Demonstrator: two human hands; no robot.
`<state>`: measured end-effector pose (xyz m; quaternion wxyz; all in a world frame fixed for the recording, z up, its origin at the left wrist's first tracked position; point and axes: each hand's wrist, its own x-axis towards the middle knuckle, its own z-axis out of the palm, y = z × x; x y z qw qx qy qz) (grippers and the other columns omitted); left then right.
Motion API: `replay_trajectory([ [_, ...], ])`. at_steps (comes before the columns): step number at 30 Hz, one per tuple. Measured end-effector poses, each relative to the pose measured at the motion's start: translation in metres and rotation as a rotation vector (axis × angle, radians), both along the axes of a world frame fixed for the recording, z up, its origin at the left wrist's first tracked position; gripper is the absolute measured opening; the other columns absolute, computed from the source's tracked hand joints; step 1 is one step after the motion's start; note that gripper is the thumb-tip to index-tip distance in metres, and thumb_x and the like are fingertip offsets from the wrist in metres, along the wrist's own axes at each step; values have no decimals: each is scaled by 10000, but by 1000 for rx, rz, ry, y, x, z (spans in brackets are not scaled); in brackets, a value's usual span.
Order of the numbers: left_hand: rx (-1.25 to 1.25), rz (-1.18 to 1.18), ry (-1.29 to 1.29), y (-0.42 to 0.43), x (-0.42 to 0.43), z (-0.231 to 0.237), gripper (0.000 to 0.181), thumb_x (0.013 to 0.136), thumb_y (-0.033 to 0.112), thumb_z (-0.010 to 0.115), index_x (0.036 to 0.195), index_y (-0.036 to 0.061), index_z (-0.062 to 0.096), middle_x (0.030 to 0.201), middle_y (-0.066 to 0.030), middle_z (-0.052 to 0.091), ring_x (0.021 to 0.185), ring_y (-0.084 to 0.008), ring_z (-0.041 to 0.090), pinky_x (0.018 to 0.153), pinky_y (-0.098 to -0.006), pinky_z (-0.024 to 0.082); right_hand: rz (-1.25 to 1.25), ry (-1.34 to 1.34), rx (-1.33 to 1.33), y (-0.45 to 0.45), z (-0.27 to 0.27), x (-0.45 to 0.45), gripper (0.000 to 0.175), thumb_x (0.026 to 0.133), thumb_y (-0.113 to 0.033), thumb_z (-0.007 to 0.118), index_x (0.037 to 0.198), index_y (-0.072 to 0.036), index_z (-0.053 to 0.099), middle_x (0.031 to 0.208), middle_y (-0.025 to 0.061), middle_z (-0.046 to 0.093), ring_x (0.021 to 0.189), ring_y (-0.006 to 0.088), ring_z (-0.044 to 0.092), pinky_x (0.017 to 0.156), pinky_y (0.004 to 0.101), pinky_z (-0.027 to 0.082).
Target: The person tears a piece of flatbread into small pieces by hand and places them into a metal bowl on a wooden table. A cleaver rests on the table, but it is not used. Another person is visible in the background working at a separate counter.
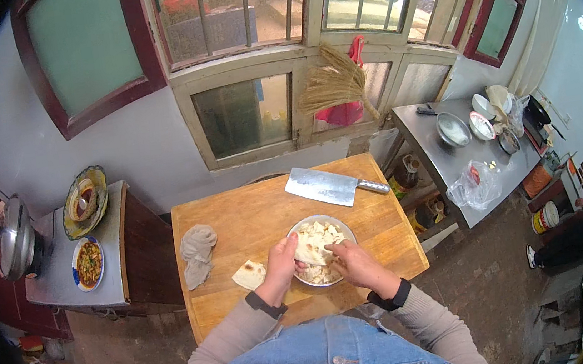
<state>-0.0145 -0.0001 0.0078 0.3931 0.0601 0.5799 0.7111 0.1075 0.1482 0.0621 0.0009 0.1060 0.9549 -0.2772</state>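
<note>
A piece of browned flatbread (311, 250) is held by my left hand (281, 263) above a white bowl (350, 229). My right hand (359, 265) has its fingers on the right edge of that same piece. Small torn bits of flatbread (318, 229) fill the bowl beneath both hands. Left of the bowl, another flatbread wedge (250, 274) lies on the wooden board (230, 210). A cleaver (323, 186) with a patterned handle lies flat behind the bowl. Near the board's left edge sits a crumpled grey cloth (199, 252).
On a left cabinet (55, 284) stand a plate of cooked food (88, 263) and a basin holding a smaller bowl (83, 200). A metal table (423, 156) at right carries several bowls and a plastic bag (475, 185). Another person (573, 241) stands at far right.
</note>
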Motion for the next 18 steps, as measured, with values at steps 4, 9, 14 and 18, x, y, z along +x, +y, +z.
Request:
replay_trajectory([
  [4, -61, -102, 206, -1, 9, 5, 228, 975, 263, 470, 953, 45, 534, 780, -38, 602, 597, -84, 594, 493, -201, 460, 43, 185, -475, 7, -16, 6, 346, 822, -275, 659, 1081, -54, 599, 921, 150, 596, 818, 255, 596, 688, 369, 484],
  [9, 29, -202, 267, 1, 18, 17, 196, 972, 233, 475, 937, 46, 523, 771, -23, 590, 593, -78, 581, 499, -200, 461, 41, -37, -566, 10, -15, -1, 349, 897, -346, 578, 982, -7, 584, 820, 152, 624, 727, 236, 595, 642, 350, 466],
  [14, -194, -476, 566, -7, 0, 28, 258, 977, 262, 465, 866, 49, 557, 784, 3, 583, 636, -68, 551, 554, -200, 450, 94, -57, -643, 3, -11, -6, 415, 921, -396, 520, 927, 13, 589, 745, 199, 608, 666, 288, 595, 613, 392, 454],
  [18, 27, -485, 562, 1, -6, 22, 300, 979, 287, 457, 897, 37, 601, 809, 10, 596, 698, -61, 539, 636, -203, 446, 119, 32, -514, -3, 3, -7, 437, 926, -406, 504, 900, 20, 600, 720, 207, 606, 673, 337, 603, 618, 413, 458],
])
